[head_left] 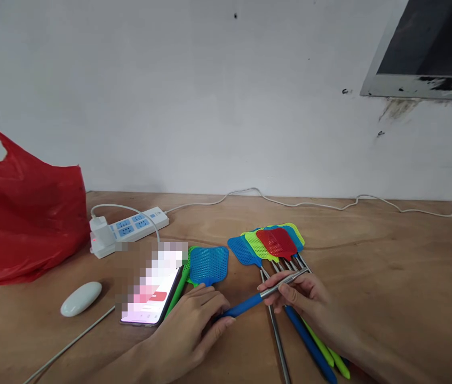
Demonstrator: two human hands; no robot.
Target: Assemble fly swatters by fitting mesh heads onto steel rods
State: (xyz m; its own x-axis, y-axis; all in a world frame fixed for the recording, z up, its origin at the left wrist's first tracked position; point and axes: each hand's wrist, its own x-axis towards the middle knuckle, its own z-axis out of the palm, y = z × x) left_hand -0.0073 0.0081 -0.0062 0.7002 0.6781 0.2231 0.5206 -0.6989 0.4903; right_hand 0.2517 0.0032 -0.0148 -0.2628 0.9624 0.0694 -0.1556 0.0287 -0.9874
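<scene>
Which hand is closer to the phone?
The left hand: it's just right of the phone, near its lower end. The right hand is much farther to the right.

Rod handle [245, 306] blue, shaft [269, 292] silver. Red swatter head [277, 243], blue swatter head [208, 265] & yel-grn swatter head [258, 249] all w/ mesh pattern. Bag [29, 213] red. Power strip [133, 226] wht w/ lt-blue socket panels [125, 231]. Table [410, 277] brn w/ wood grain; wall [169, 106] pale gry w/ dk spots [236, 16].

My brown wooden desk [413, 266], scuffed pale-grey wall [177, 101] and white rectangular power strip [133, 228] show a plain indoor room (home or workshop, I can't tell).
</scene>
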